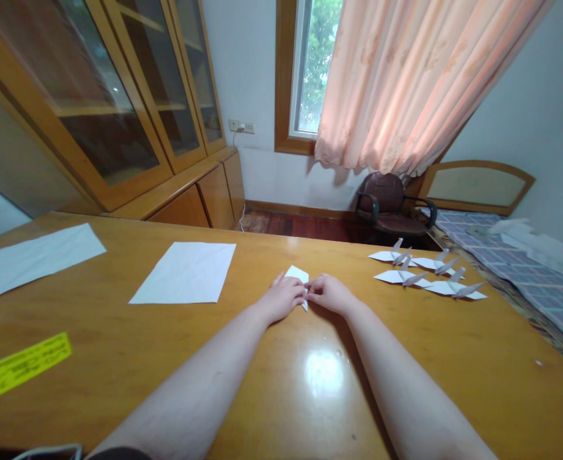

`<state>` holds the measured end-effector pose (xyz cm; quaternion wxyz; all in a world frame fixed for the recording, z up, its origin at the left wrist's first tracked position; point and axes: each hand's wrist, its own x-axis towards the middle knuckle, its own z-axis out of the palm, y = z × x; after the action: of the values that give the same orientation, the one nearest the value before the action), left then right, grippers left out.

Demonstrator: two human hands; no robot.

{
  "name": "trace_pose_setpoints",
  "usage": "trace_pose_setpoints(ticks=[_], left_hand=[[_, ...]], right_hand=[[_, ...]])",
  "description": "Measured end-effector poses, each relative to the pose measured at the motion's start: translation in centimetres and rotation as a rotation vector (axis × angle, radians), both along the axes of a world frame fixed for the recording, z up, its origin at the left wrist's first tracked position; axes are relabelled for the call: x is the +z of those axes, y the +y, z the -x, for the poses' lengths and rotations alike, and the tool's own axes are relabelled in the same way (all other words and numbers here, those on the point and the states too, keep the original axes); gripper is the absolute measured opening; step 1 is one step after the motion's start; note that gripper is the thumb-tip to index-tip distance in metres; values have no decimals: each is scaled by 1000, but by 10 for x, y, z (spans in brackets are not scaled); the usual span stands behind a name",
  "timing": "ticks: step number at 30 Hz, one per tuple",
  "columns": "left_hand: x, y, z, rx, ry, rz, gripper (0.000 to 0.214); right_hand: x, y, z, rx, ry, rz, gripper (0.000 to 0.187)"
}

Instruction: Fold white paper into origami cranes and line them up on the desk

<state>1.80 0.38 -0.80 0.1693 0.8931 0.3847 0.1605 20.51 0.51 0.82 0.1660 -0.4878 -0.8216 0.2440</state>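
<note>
a folded white paper piece (296,275) lies between the left hand (281,297) and the right hand (329,294), out over the wooden counter (262,255). its long axis runs roughly away from the person, tilted slightly, with a narrow tip poking out toward the body. both grips are clenched on it, the two hands almost meeting. the left hand covers more of the paper, so it is the nearer one, while the right fingertips reach only its right side. paper cranes (427,271) stand well off to the right, and a flat white paper sheet (185,273) lies to the left.
</note>
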Motion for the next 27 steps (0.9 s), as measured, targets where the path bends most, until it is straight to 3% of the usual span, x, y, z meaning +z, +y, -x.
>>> trace_pose_setpoints(ticks=[10, 27], left_hand=[[-5, 2, -1, 29, -18, 27, 10], [-4, 0, -2, 97, -32, 92, 9]], right_hand=[[5, -3, 2, 0, -30, 100, 18], [8, -6, 7, -59, -130, 31, 19]])
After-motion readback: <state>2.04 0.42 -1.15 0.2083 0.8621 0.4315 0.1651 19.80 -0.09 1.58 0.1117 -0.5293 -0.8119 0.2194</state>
